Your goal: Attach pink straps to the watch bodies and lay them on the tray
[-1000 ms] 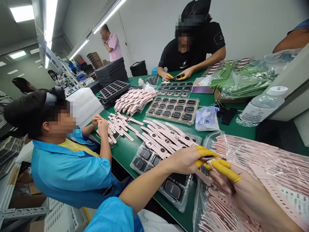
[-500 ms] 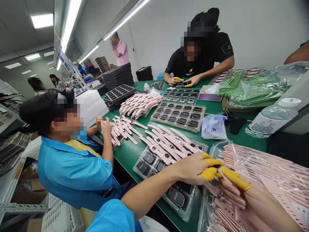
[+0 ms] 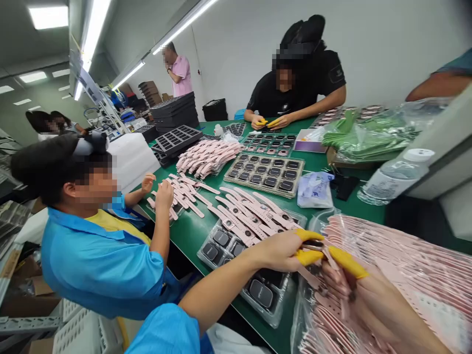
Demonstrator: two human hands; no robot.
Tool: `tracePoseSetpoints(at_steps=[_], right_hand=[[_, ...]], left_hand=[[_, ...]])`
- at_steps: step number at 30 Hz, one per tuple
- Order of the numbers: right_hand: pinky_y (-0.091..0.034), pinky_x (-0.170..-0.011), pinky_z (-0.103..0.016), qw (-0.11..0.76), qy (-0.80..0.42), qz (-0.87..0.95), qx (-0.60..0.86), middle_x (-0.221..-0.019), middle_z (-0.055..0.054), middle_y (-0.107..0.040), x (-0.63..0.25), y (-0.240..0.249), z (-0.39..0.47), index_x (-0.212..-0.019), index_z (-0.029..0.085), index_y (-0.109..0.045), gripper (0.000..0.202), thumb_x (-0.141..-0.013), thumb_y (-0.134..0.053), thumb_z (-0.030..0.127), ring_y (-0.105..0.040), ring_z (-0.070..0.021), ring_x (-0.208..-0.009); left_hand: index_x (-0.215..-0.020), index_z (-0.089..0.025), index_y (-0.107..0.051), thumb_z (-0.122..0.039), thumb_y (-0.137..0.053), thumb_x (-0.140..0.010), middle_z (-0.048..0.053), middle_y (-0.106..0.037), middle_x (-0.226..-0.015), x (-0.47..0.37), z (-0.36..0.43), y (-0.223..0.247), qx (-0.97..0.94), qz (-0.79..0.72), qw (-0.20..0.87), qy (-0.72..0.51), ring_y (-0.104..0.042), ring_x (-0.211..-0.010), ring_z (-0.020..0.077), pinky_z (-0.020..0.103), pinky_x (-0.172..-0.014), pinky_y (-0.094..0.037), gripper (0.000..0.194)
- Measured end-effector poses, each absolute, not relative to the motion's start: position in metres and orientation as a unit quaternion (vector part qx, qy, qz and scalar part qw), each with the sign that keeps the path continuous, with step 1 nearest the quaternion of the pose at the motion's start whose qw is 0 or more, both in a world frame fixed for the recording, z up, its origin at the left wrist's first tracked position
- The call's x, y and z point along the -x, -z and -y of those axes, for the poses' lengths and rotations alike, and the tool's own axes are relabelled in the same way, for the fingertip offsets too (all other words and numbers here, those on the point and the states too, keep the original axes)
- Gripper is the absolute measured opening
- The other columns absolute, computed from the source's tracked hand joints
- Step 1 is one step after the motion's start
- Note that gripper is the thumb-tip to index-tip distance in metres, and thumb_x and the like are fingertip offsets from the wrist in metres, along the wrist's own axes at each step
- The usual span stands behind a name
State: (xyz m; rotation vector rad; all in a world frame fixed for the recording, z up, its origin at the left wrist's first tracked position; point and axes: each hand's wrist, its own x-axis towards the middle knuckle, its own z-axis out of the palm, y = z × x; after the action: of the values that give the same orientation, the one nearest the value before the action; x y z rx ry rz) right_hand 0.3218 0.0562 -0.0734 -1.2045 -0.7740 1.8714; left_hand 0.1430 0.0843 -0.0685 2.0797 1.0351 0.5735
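My left hand point(image 3: 282, 250), in yellow finger cots, pinches the dark, shiny-edged case of a smartwatch point(image 3: 313, 244) between thumb and fingers. Against that case, my right hand point(image 3: 363, 280) grips a pink watch strap point(image 3: 331, 258), its thumb also in a yellow cot. A second pink strap end hangs below the watch; my fingers partly hide where strap and case meet. Under my right hand lies a plastic bag of pink straps point(image 3: 398, 250). Left of my hands, several pink-strapped watches point(image 3: 254, 216) rest on a clear tray of dark watch faces point(image 3: 261, 291).
A co-worker in blue point(image 3: 110, 265) sits at left, hands over pink straps point(image 3: 186, 194). Across the green table point(image 3: 191, 226), another person point(image 3: 295, 88) handles small parts. A tray of watch faces point(image 3: 265, 171), a white packet point(image 3: 314, 189), a bottle point(image 3: 396, 177) and green straps point(image 3: 368, 140) stand beyond.
The view has shifted, so most things sit farther left. My hands have turned slightly, showing more of the watch's edge. The blue-clad co-worker's hands have moved apart.
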Motion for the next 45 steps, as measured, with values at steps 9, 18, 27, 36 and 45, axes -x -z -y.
tracePoseSetpoints(at_steps=[9,18,27,36,45], right_hand=[[-0.038,-0.044,-0.025,0.424,-0.675,0.409,0.444,-0.057,0.004,-0.054,-0.322,0.076,-0.061,-0.082,0.021,-0.056,0.061,-0.07,-0.079,0.076,-0.046,-0.0112,-0.045],[-0.015,-0.043,-0.022,0.293,-0.77,0.416,0.386,-0.058,0.008,-0.043,-0.324,0.085,-0.06,-0.088,0.02,-0.057,0.063,-0.079,-0.065,0.082,-0.023,-0.0055,-0.045],[-0.022,-0.044,-0.022,0.351,-0.705,0.412,0.459,-0.059,0.007,-0.051,-0.326,0.087,-0.066,-0.1,0.021,-0.058,0.066,-0.07,-0.077,0.077,-0.034,-0.0073,-0.046],[-0.03,-0.04,-0.022,0.464,-0.673,0.377,0.435,-0.058,0.007,-0.053,-0.325,0.081,-0.062,-0.098,0.024,-0.055,0.06,-0.069,-0.084,0.068,-0.041,-0.0096,-0.045],[-0.031,-0.041,-0.023,0.46,-0.637,0.437,0.438,-0.061,0.005,-0.052,-0.328,0.075,-0.065,-0.085,0.023,-0.058,0.047,-0.078,-0.077,0.065,-0.04,-0.0096,-0.046]], left_hand=[[-0.121,-0.015,-0.065,-0.032,-0.062,-0.097,0.014,-0.071,-0.117,-0.143,-0.084,0.084,-0.731,-0.401,0.413,-0.367,-0.069,-0.106,0.025,0.038,-0.096,-0.056,0.03],[-0.101,-0.017,-0.06,-0.06,-0.084,-0.075,0.007,-0.072,-0.097,-0.143,-0.095,0.086,-0.443,-0.412,0.524,-0.6,-0.068,-0.072,0.0157,0.024,-0.054,-0.055,0.056],[-0.111,-0.015,-0.064,-0.048,-0.085,-0.074,0.01,-0.076,-0.107,-0.125,-0.106,0.08,-0.372,-0.475,0.511,-0.612,-0.06,-0.063,0.0106,0.021,-0.045,-0.051,0.054],[-0.131,-0.019,-0.066,-0.018,-0.054,-0.096,0.013,-0.068,-0.127,-0.138,-0.093,0.1,-0.742,-0.409,0.361,-0.39,-0.065,-0.118,0.0251,0.044,-0.105,-0.055,0.037],[-0.136,-0.02,-0.062,-0.012,-0.049,-0.096,0.013,-0.067,-0.129,-0.139,-0.093,0.098,-0.793,-0.372,0.318,-0.364,-0.064,-0.121,0.0257,0.044,-0.107,-0.053,0.044]])
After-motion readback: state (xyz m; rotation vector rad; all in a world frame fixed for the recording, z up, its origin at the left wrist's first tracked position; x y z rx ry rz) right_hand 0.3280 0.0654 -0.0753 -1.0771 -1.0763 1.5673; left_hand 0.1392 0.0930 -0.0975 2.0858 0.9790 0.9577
